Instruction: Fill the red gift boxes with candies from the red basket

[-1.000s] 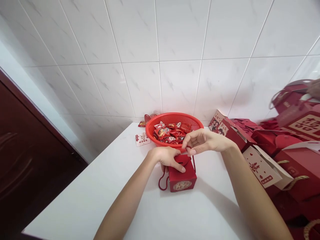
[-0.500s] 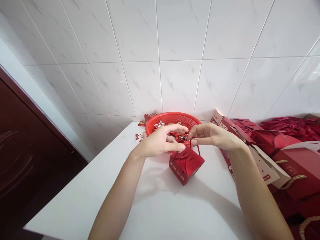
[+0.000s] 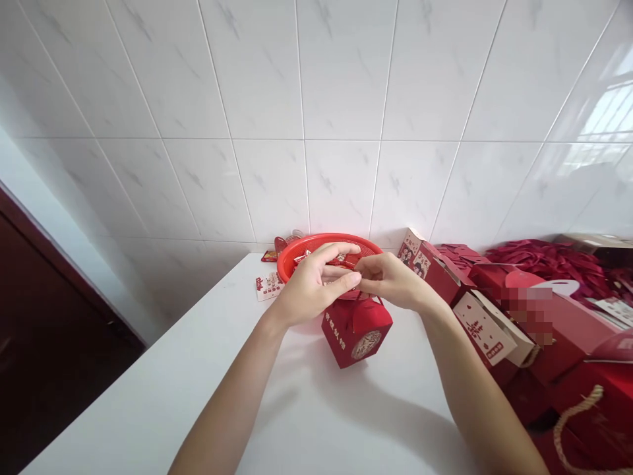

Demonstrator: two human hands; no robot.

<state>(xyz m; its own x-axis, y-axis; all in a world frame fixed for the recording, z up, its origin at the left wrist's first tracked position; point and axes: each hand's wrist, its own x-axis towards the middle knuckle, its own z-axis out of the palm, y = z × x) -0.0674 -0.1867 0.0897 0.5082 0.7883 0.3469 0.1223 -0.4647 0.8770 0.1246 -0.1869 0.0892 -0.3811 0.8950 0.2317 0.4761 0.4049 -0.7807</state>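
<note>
A small red gift box (image 3: pixel 357 330) with gold lettering and a round gold pattern hangs tilted over the white table (image 3: pixel 297 422). Its thin dark red cord handle (image 3: pixel 380 301) runs up to the fingers. My right hand (image 3: pixel 393 280) is closed in a pinch on the cord. Close beside it, my left hand (image 3: pixel 316 284) has its thumb and fingers curved around the top of the cord, fingers apart, the thumb tip near the right fingertips. Behind both hands is a red plastic basket (image 3: pixel 284 264) with wrapped candies, partly hidden by them.
Red and cream gift boxes (image 3: pixel 558 336), some with rope handles, are piled at the right beside dark red ribbons (image 3: pixel 548 260). A printed card (image 3: pixel 267 287) lies left of the basket. The tiled wall (image 3: pixel 341 185) rises behind.
The box has turned, so its round gold pattern now shows. My hands have come closer together above it. The camera view has shifted, showing more of the boxes at the right.
</note>
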